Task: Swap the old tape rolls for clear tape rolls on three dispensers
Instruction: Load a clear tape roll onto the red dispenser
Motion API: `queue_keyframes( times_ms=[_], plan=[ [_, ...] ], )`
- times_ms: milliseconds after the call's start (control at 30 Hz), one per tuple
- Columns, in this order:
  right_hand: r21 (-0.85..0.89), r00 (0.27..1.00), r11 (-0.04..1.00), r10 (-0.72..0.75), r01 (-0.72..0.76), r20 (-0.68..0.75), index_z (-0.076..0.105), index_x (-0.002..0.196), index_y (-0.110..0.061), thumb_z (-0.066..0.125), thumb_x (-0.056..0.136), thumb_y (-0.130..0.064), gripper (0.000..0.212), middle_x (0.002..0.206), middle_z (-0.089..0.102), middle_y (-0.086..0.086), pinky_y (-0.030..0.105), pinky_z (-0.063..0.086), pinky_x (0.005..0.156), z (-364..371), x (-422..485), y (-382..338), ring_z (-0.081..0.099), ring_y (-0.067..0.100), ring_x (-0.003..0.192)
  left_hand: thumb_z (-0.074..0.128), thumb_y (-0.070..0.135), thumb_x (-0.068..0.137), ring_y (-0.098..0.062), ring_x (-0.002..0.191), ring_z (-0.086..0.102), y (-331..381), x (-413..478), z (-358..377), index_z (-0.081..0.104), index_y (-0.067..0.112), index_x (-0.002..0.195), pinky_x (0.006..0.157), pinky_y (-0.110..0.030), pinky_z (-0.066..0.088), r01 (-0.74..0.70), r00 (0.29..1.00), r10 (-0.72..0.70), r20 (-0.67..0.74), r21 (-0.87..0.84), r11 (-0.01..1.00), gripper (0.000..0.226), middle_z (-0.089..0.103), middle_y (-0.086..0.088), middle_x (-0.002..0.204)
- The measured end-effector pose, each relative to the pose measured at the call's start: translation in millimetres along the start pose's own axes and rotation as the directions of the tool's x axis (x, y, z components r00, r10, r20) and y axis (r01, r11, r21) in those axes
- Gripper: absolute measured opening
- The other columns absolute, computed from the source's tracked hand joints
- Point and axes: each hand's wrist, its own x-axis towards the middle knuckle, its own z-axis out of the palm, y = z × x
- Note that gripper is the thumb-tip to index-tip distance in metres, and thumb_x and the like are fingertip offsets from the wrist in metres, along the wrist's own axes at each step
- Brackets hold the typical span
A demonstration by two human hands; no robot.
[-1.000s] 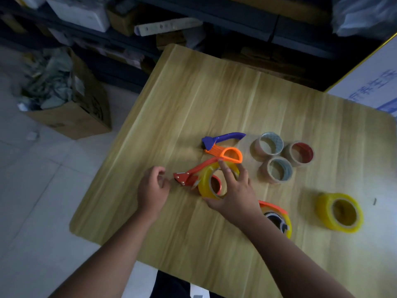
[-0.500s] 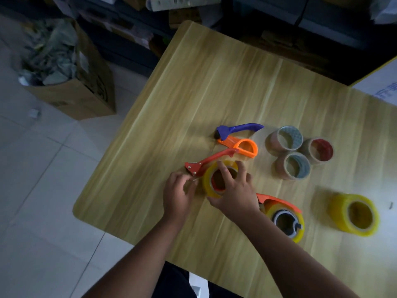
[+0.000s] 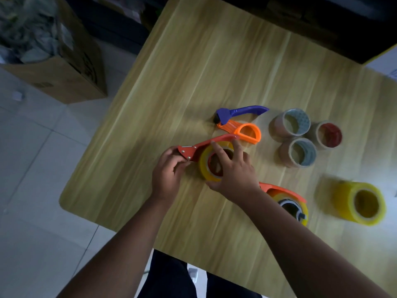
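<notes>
A red tape dispenser [image 3: 202, 145] lies mid-table with a yellow tape roll [image 3: 207, 168] on its hub. My left hand [image 3: 168, 174] pinches the dispenser's blade end. My right hand [image 3: 232, 168] grips the yellow roll, fingers over its core. A blue-and-orange dispenser [image 3: 238, 123] without a roll lies just beyond. A third, orange dispenser [image 3: 285, 198] carrying a yellow roll sits partly behind my right forearm. Three clear tape rolls [image 3: 297, 123] [image 3: 328, 134] [image 3: 300, 152] stand in a cluster at the right. A loose yellow roll [image 3: 361, 203] lies near the right edge.
The wooden table [image 3: 214, 61] has a rounded near-left corner, with tiled floor [image 3: 32, 201] below on the left. A cardboard box [image 3: 64, 67] full of scrap stands on the floor at the upper left. Dark shelving runs along the far side.
My left hand has moved in from the table and closed on the red dispenser's blade end. My right hand stays on the yellow roll. The camera view has shifted closer.
</notes>
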Motion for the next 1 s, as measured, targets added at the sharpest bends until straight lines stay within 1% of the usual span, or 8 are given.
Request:
queue_keyframes(
  times_ms=[100, 133, 233, 467, 700, 800, 900, 1000],
  plan=[
    [0.000, 1.000, 1.000, 0.005, -0.005, 0.011, -0.011, 0.147, -0.049, 0.076, 0.069, -0.063, 0.118, 0.160, -0.003, 0.009, 0.052, 0.044, 0.101, 5, 3, 2, 0.028, 0.041, 0.137, 0.075, 0.016, 0.080, -0.014, 0.103, 0.060, -1, 4, 1, 0.071, 0.008, 0.081, 0.086, -0.013, 0.042, 0.006, 1.000, -0.006, -0.010, 0.056, 0.998, 0.009, 0.066, -0.008, 0.113],
    [0.001, 1.000, 1.000, 0.013, -0.013, 0.012, -0.014, 0.147, -0.049, 0.075, 0.069, -0.064, 0.120, 0.161, -0.004, 0.008, 0.052, 0.042, 0.103, 7, 4, 3, 0.026, 0.040, 0.139, 0.077, 0.016, 0.078, -0.013, 0.102, 0.061, -1, 5, 1, 0.072, 0.009, 0.081, 0.084, -0.013, 0.043, 0.005, 1.000, -0.005, -0.011, 0.069, 0.998, 0.009, 0.067, -0.006, 0.113],
    [-0.007, 1.000, 1.000, 0.008, -0.008, 0.014, -0.019, 0.147, -0.045, 0.073, 0.071, -0.066, 0.122, 0.163, -0.003, 0.007, 0.051, 0.035, 0.110, 10, 2, 6, 0.020, 0.037, 0.143, 0.073, 0.022, 0.080, -0.014, 0.103, 0.063, -3, 6, 2, 0.074, 0.011, 0.082, 0.083, -0.023, 0.049, -0.004, 1.000, 0.004, 0.001, 0.102, 0.995, 0.011, 0.067, -0.005, 0.116],
    [-0.016, 1.000, 1.000, 0.010, -0.010, 0.013, -0.002, 0.153, -0.039, 0.071, 0.073, -0.064, 0.111, 0.162, -0.005, 0.007, 0.052, 0.038, 0.106, 15, 2, 5, 0.020, 0.038, 0.142, 0.074, 0.023, 0.083, -0.028, 0.113, 0.062, -22, 0, 10, 0.075, 0.009, 0.091, 0.092, -0.039, 0.052, -0.038, 0.998, 0.025, 0.060, 0.220, 0.975, 0.017, 0.061, -0.014, 0.129],
    [-0.022, 1.000, 1.000, 0.004, -0.003, 0.017, 0.001, 0.152, -0.038, 0.070, 0.074, -0.066, 0.108, 0.162, -0.003, 0.006, 0.053, 0.038, 0.106, 16, 3, 8, 0.020, 0.038, 0.141, 0.074, 0.015, 0.076, -0.031, 0.091, 0.063, -13, -1, 10, 0.076, 0.018, 0.078, 0.074, -0.042, 0.052, -0.124, 0.984, 0.156, -0.090, 0.290, 0.949, 0.004, 0.067, -0.013, 0.105],
    [-0.021, 1.000, 1.000, 0.005, -0.004, 0.008, 0.002, 0.152, -0.038, 0.070, 0.073, -0.066, 0.108, 0.161, -0.002, 0.007, 0.053, 0.040, 0.105, 17, 3, 8, 0.021, 0.038, 0.141, 0.071, 0.016, 0.079, -0.031, 0.076, 0.058, -9, -1, 9, 0.075, 0.022, 0.074, 0.064, -0.042, 0.048, -0.188, 0.960, 0.250, -0.124, 0.374, 0.908, 0.009, 0.065, -0.009, 0.089],
    [-0.017, 1.000, 1.000, 0.002, -0.002, 0.009, 0.002, 0.152, -0.039, 0.070, 0.073, -0.066, 0.108, 0.161, -0.003, 0.006, 0.053, 0.042, 0.104, 18, 2, 8, 0.020, 0.038, 0.141, 0.071, 0.012, 0.082, -0.030, 0.069, 0.058, -8, 3, 7, 0.072, 0.025, 0.074, 0.062, -0.039, 0.044, -0.281, 0.927, 0.359, -0.111, 0.427, 0.860, 0.015, 0.063, -0.002, 0.083],
    [-0.013, 1.000, 1.000, -0.006, 0.006, 0.009, 0.000, 0.152, -0.041, 0.069, 0.073, -0.067, 0.108, 0.161, -0.002, 0.005, 0.053, 0.041, 0.104, 17, 2, 10, 0.020, 0.037, 0.141, 0.075, 0.011, 0.076, -0.029, 0.065, 0.055, -11, 4, 8, 0.069, 0.024, 0.072, 0.060, -0.039, 0.043, -0.205, 0.949, 0.286, -0.134, 0.428, 0.881, 0.015, 0.061, -0.002, 0.074]
  ],
)
